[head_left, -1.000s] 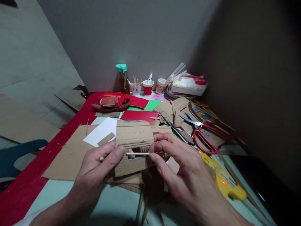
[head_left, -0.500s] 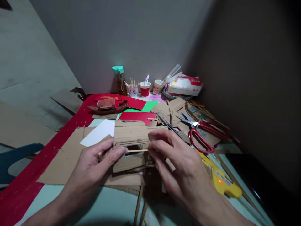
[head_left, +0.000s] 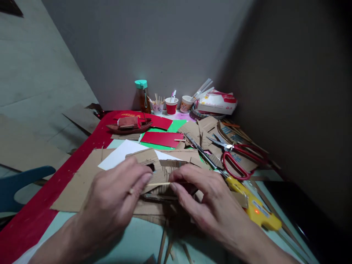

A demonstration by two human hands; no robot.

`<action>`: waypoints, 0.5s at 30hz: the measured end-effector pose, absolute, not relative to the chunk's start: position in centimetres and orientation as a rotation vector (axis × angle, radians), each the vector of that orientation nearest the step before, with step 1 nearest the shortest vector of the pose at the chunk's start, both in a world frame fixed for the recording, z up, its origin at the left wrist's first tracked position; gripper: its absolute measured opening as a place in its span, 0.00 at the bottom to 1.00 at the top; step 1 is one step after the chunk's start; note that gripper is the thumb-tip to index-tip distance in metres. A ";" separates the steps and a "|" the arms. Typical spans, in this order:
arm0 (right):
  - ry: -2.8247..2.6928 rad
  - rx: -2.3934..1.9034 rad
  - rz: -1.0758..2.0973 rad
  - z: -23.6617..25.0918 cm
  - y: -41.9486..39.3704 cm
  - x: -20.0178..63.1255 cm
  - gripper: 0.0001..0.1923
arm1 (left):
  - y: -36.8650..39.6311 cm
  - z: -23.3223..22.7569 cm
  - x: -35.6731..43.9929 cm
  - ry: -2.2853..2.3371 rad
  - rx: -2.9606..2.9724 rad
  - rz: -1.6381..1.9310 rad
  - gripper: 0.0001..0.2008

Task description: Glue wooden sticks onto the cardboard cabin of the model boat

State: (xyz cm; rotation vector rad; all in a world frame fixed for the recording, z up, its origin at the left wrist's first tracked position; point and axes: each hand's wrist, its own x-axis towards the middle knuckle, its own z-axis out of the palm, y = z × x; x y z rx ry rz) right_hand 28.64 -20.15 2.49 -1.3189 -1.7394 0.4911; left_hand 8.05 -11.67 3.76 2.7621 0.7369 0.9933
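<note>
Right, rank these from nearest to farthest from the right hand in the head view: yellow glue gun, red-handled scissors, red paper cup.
1. Yellow glue gun, just right of the right hand.
2. Red-handled scissors, farther back on the right.
3. Red paper cup, by the far wall.

Between your fingers you have a thin stick point(head_left: 159, 183) of pale, bare wood, matt and smooth. It lies against a piece of corrugated cardboard point(head_left: 145, 158), brown and dull, its fluted ribs showing rough at the cut edges. Under it lies a flat cardboard sheet point(head_left: 79, 183) with the same dry, matt face. The white paper point(head_left: 121, 153) looks smooth and unglossed. The scissors point(head_left: 233, 156) have bright metal blades and glossy red plastic handles; the glue gun point(head_left: 255, 211) is shiny yellow plastic.
</note>
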 end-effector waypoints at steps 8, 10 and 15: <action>-1.834 -1.207 0.419 2.1 -20.5 28.2 0.08 | -12.7 5.0 9.0 0.552 2.755 0.547 0.13; -1.865 -1.186 0.420 2.0 -20.6 28.1 0.08 | -12.8 5.0 8.9 0.546 2.765 0.488 0.14; -1.943 -1.153 0.304 2.0 -20.7 27.8 0.09 | -13.1 4.3 8.6 0.537 2.786 0.419 0.13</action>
